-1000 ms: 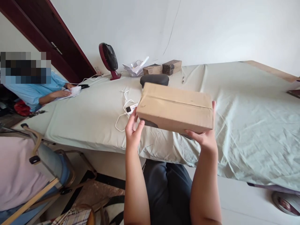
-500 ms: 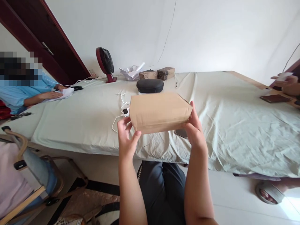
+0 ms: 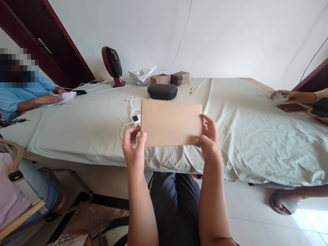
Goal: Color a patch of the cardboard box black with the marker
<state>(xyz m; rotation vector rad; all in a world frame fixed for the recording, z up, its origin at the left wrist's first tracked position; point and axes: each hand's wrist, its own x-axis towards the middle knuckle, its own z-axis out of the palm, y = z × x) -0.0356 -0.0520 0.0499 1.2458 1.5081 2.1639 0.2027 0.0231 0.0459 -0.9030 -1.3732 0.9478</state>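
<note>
1. Box [image 3: 171, 123]: brown cardboard, being held up between both hands at the near side of the cloth [image 3: 256, 136], its broad face showing; it is seemingly not resting on anything.
2. Left hand [image 3: 135, 147]: pinching the box's left end, thumb pressing at the lower front corner, fingers curling behind.
3. Right hand [image 3: 211, 141]: pinching the right end, thumb lying at the lower corner, fingers bracing the side.
4. Handling, as judged: walls are looking stiff and dry, hardly slippery; weight is probably running light, though contents are staying hidden. Hard squeezing would be risking dents. Both short ends, low near the corners, are offering the best hold.
5. Block [image 3: 137, 118]: white, lying just left of the box.
6. Case [image 3: 162, 91]: black, lying beyond the box.
7. Fan [image 3: 112, 63]: standing farther back, left.
8. Co-workers: one sleeve [image 3: 10, 102], blue, is showing far left; one hand [image 3: 282, 94] is holding something white far right.
</note>
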